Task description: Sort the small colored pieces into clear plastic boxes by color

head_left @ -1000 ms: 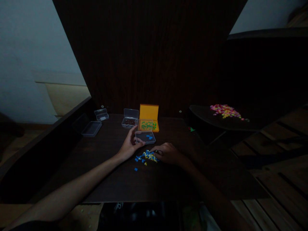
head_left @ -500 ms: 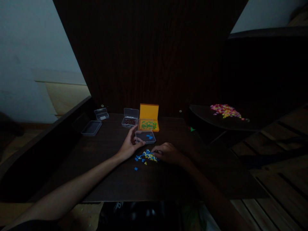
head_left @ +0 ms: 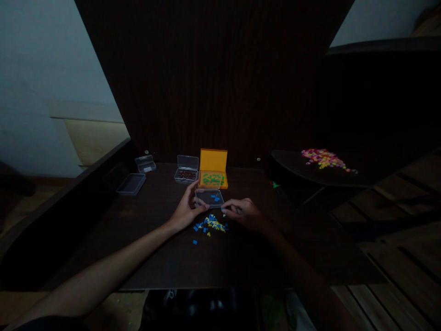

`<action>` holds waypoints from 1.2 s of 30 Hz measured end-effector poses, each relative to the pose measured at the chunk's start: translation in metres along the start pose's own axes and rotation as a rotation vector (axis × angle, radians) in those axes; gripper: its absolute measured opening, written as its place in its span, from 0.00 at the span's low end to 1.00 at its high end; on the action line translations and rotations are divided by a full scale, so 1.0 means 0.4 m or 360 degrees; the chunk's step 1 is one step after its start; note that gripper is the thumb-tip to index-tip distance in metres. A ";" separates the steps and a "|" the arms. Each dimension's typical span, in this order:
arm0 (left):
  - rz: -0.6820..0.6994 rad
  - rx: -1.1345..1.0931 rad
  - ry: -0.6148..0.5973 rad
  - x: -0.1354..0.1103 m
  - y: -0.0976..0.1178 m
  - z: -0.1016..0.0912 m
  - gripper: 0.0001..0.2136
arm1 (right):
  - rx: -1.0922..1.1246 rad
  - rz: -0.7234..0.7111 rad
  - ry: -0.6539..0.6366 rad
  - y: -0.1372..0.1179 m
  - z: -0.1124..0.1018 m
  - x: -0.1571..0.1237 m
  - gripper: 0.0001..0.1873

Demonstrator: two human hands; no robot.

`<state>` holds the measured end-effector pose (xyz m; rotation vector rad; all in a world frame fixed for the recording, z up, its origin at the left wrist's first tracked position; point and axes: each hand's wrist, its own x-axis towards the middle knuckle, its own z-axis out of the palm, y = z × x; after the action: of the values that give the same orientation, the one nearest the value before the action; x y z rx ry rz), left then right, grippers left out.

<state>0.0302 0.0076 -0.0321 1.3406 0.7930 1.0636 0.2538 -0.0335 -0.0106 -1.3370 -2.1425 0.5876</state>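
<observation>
My left hand (head_left: 188,205) grips the left side of a clear plastic box (head_left: 203,196), thumb at its front edge and fingers along its side. A few blue building bricks (head_left: 215,198) lie inside the box. My right hand (head_left: 243,213) is at the box's front right corner, thumb and forefinger pinched on a small blue brick (head_left: 223,209). In front of the box, a loose pile of small blue and yellow bricks (head_left: 214,224) is spread on the dark table. One blue brick (head_left: 195,242) lies apart, nearer to me.
Behind the box stand an open yellow case (head_left: 213,160) with green pieces and an open clear box (head_left: 188,162) with brown pieces. Further left are a small clear box (head_left: 145,163) and a clear tray (head_left: 131,184). Pink and yellow pieces (head_left: 324,158) heap on the right shelf.
My right hand has moved up from the pile to the box's front right corner, with a blue brick between its fingertips. My left hand still holds the box, which has shifted slightly.
</observation>
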 end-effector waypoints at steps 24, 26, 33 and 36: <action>-0.0022 0.0018 -0.0369 -0.048 -0.017 0.042 0.40 | -0.0348 -0.0217 0.0241 0.024 0.050 0.000 0.11; -0.0018 0.0021 -0.0374 -0.049 -0.017 0.043 0.40 | -0.0364 -0.0220 0.0223 0.021 0.047 0.000 0.11; -0.0005 0.0021 -0.0385 -0.050 -0.007 0.047 0.39 | -0.0432 -0.0083 0.0064 0.007 0.039 0.004 0.11; -0.0004 0.0016 -0.0386 -0.050 -0.005 0.048 0.39 | -0.0429 -0.0041 0.0010 0.005 0.037 0.005 0.11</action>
<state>0.0412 -0.0179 -0.0346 1.4448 0.6203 0.8755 0.2451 -0.0321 -0.0228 -1.4444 -2.2918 0.2905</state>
